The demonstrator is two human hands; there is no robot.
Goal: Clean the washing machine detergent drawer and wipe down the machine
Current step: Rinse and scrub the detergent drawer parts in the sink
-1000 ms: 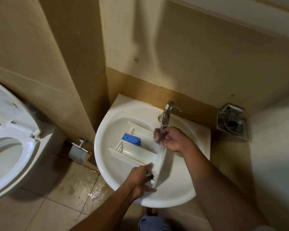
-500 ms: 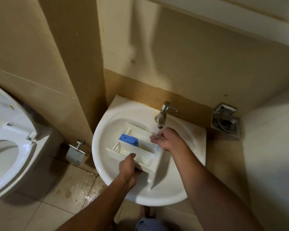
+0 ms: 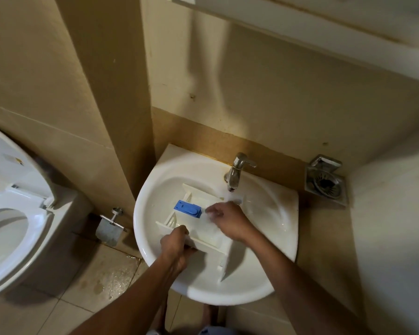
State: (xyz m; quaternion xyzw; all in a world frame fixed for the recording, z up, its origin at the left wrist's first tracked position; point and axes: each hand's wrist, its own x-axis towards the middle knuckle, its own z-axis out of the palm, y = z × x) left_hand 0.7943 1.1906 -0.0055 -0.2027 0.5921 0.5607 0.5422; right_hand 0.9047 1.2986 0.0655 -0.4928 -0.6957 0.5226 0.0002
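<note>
Drawer [image 3: 207, 234] in sink [image 3: 230, 296] — L grip [image 3: 176, 247] clamped on near wall, R grip [image 3: 228, 221] curled inside, hold unclear.

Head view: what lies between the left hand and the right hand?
Only an open compartment of the detergent drawer lies between left hand and right hand, in the head view.

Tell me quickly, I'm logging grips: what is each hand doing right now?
Left hand: grips the near wall of the white plastic detergent drawer.
Right hand: over the drawer; grip cannot be told.

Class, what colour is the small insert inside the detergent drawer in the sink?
Blue. The insert shows best in the head view.
</note>
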